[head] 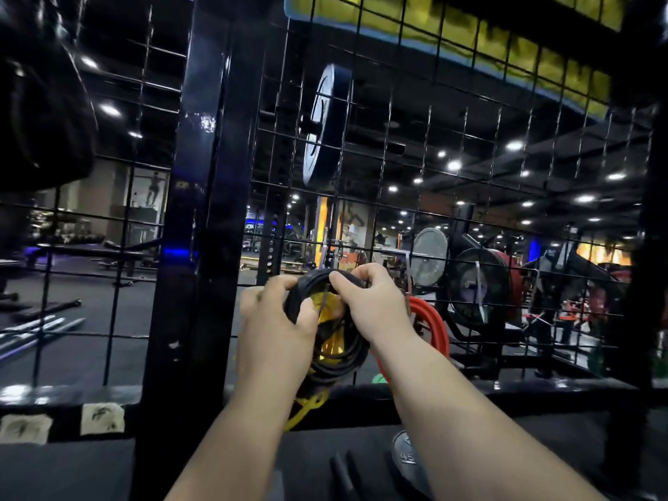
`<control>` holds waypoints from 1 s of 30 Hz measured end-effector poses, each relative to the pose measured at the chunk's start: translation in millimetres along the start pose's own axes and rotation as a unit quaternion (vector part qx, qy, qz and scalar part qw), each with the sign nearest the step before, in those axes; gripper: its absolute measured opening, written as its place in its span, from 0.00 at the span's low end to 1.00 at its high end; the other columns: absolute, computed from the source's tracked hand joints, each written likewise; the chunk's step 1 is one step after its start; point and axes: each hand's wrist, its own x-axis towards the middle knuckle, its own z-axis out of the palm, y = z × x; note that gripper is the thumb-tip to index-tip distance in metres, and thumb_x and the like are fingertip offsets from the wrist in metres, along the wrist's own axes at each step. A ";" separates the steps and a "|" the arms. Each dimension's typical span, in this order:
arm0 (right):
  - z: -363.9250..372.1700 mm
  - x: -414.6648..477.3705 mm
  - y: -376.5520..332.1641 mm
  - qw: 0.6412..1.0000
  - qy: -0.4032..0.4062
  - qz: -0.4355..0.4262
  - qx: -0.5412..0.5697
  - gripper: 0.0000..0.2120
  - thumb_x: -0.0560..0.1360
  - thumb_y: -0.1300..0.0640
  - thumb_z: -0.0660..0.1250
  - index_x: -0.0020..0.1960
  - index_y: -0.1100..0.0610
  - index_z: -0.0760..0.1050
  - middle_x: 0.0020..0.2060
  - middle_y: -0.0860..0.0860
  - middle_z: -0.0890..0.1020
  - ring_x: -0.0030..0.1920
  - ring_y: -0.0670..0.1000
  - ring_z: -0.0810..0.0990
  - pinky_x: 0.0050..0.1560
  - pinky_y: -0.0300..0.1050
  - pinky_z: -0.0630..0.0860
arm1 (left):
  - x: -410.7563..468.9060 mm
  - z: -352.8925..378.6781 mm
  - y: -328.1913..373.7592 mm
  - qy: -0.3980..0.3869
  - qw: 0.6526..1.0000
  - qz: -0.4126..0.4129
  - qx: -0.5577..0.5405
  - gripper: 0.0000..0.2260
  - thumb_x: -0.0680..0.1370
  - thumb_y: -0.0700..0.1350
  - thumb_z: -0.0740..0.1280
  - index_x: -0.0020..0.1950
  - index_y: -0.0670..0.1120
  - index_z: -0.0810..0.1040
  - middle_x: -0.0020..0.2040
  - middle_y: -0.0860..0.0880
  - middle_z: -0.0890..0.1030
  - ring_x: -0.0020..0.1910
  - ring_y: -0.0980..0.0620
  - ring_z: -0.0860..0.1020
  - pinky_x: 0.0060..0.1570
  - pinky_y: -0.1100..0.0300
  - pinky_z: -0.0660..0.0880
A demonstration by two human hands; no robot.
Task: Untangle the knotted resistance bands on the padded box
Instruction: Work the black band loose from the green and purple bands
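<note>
The left hand [278, 314] curls round the left side of the black bands [338, 354], and the right hand [368, 305] pinches their top loop. The bundle is held up near the wire mesh [397, 139], with a yellow band [307, 406] threaded through it. A red band [430, 320] hangs just right, possibly tangled in

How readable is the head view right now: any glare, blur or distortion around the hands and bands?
Head view: dim; white ceiling spotlights bloom; wide-angle bends the black wire mesh panel; left hand and right hand fairly sharp, gripping coiled black rubber resistance bands whose strands merge in shadow; yellow flat band stands out; frame corners smeared.
</note>
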 end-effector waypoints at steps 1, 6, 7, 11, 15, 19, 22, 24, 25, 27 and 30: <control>-0.1 -2.3 -0.1 1.000 -0.005 0.002 -0.013 0.13 0.74 0.43 0.67 0.51 0.51 0.72 0.45 0.47 0.78 0.44 0.47 0.75 0.42 0.44 0.71 | -1.3 -1.2 -2.3 0.006 1.000 -0.003 0.007 0.09 0.77 0.50 0.65 0.57 0.58 0.72 0.53 0.54 0.68 0.41 0.58 0.73 0.44 0.59 0.68; 1.5 -20.4 11.5 0.995 -0.017 -0.009 -0.096 0.15 0.77 0.40 0.61 0.59 0.45 0.68 0.56 0.52 0.75 0.52 0.51 0.74 0.51 0.47 0.71 | -14.0 -2.7 -13.5 0.027 0.994 0.016 0.103 0.14 0.76 0.57 0.64 0.61 0.58 0.71 0.52 0.55 0.73 0.55 0.52 0.72 0.46 0.57 0.69; 2.6 -27.4 14.7 0.995 -0.014 -0.018 -0.099 0.16 0.78 0.41 0.60 0.63 0.44 0.66 0.58 0.52 0.74 0.51 0.50 0.73 0.52 0.46 0.70 | -18.2 -1.1 -16.7 0.036 0.993 0.019 0.108 0.16 0.75 0.59 0.64 0.61 0.58 0.71 0.52 0.55 0.73 0.58 0.51 0.70 0.49 0.55 0.70; 7.6 -53.2 26.1 0.997 -0.004 -0.034 -0.068 0.24 0.80 0.45 0.59 0.75 0.42 0.58 0.68 0.51 0.65 0.54 0.46 0.66 0.57 0.41 0.63 | -39.7 10.1 -25.6 0.081 0.996 0.031 0.031 0.20 0.74 0.56 0.68 0.62 0.49 0.72 0.54 0.53 0.73 0.58 0.52 0.67 0.53 0.53 0.68; 3.9 -69.6 37.5 0.997 0.019 -0.036 -0.060 0.24 0.81 0.47 0.59 0.76 0.44 0.58 0.70 0.49 0.62 0.66 0.47 0.67 0.60 0.38 0.60 | -58.8 19.3 -28.9 0.098 0.992 0.073 0.012 0.14 0.74 0.54 0.69 0.53 0.46 0.73 0.48 0.54 0.72 0.49 0.54 0.68 0.46 0.60 0.60; -3.5 -81.1 49.1 0.996 0.046 -0.047 -0.057 0.20 0.80 0.50 0.62 0.71 0.50 0.65 0.66 0.49 0.70 0.66 0.47 0.68 0.67 0.42 0.65 | -74.2 25.1 -33.8 0.092 0.990 0.108 0.004 0.09 0.75 0.54 0.67 0.47 0.50 0.72 0.44 0.54 0.72 0.45 0.53 0.70 0.44 0.59 0.64; -10.5 -89.4 56.9 0.998 0.039 -0.029 -0.042 0.17 0.79 0.49 0.63 0.66 0.51 0.67 0.59 0.48 0.72 0.60 0.46 0.71 0.60 0.40 0.67 | -90.6 28.7 -36.3 0.064 0.990 0.122 -0.011 0.09 0.75 0.47 0.70 0.44 0.55 0.70 0.40 0.55 0.73 0.40 0.53 0.71 0.39 0.58 0.67; -14.3 -94.1 64.4 0.998 0.038 -0.023 -0.040 0.15 0.78 0.49 0.65 0.63 0.50 0.68 0.56 0.48 0.73 0.56 0.46 0.72 0.55 0.37 0.67 | -101.2 33.6 -37.2 0.018 0.995 0.088 -0.049 0.10 0.75 0.47 0.70 0.42 0.56 0.69 0.37 0.55 0.74 0.36 0.54 0.73 0.34 0.58 0.70; -16.5 -96.4 68.3 0.998 0.044 -0.022 -0.035 0.13 0.78 0.49 0.65 0.60 0.49 0.68 0.54 0.47 0.73 0.53 0.46 0.72 0.53 0.35 0.67 | -106.0 36.4 -36.8 0.000 0.995 0.068 -0.069 0.09 0.75 0.47 0.70 0.43 0.56 0.70 0.35 0.54 0.75 0.34 0.56 0.74 0.33 0.61 0.70; -21.6 -99.5 76.0 0.998 0.055 -0.015 -0.018 0.11 0.77 0.50 0.67 0.56 0.48 0.68 0.51 0.47 0.75 0.49 0.45 0.75 0.49 0.35 0.69 | -112.4 41.7 -34.7 -0.019 0.994 0.042 -0.103 0.07 0.76 0.47 0.69 0.43 0.54 0.71 0.35 0.54 0.77 0.35 0.57 0.75 0.32 0.66 0.69; -36.7 -105.6 92.6 0.998 0.067 0.017 -0.002 0.07 0.76 0.48 0.66 0.52 0.46 0.70 0.47 0.47 0.78 0.47 0.51 0.79 0.51 0.46 0.75 | -124.0 51.9 -25.4 -0.040 0.987 0.039 -0.150 0.06 0.77 0.44 0.67 0.44 0.52 0.72 0.35 0.53 0.76 0.34 0.59 0.74 0.32 0.70 0.68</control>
